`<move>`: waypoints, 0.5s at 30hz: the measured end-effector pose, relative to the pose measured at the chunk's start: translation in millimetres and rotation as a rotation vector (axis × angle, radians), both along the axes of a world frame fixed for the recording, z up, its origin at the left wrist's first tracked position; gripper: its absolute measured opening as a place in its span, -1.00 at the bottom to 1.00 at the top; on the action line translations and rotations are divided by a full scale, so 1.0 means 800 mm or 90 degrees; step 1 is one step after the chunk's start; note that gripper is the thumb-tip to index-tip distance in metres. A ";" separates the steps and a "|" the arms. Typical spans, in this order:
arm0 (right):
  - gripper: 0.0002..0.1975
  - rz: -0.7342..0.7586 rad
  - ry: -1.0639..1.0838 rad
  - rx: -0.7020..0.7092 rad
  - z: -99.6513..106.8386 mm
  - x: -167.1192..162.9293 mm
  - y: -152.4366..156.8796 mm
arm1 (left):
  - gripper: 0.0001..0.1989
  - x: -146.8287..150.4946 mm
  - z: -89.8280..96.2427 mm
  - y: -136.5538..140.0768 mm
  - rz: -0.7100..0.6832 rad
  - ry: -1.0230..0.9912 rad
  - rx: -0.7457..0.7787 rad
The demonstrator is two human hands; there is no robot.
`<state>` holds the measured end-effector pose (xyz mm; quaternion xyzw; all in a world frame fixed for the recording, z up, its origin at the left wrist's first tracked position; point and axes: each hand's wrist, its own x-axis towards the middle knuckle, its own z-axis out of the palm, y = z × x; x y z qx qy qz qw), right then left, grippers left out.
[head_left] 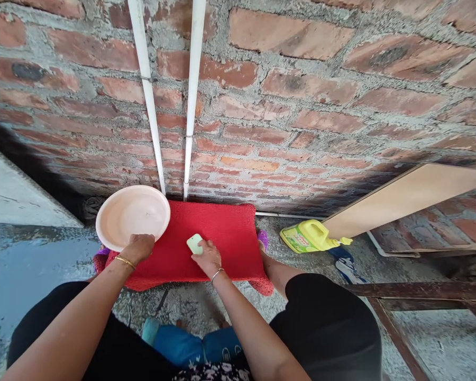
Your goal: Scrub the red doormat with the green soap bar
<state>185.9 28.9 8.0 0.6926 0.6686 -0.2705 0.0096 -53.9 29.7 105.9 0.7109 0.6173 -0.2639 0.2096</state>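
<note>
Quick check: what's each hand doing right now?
Left hand: closed on the rim of the pale pink basin.
Right hand: closed, holding the pale green bar.

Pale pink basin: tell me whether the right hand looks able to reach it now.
Likely yes: nothing stands between the right hand and the basin over the red cloth, though that hand holds a pale green soap bar and the left hand holds the basin's near side.

Red-brick wall [285, 135] with coarse gray mortar [223, 32], two white pipes [194, 69] running down it, gray floor [35, 264], probably concrete, wet at left, tan board [412, 198] at right.
</note>
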 end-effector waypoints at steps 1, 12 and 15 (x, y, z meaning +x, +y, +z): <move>-0.60 -0.050 -0.003 0.006 0.000 0.012 0.002 | -0.67 0.000 -0.002 0.000 -0.002 -0.002 0.004; -0.62 0.181 0.062 0.066 0.003 -0.097 0.001 | -0.67 -0.005 -0.014 -0.006 0.001 0.003 0.043; -0.62 0.211 0.044 0.034 0.005 -0.105 0.008 | -0.67 -0.006 -0.011 -0.004 0.005 0.006 0.028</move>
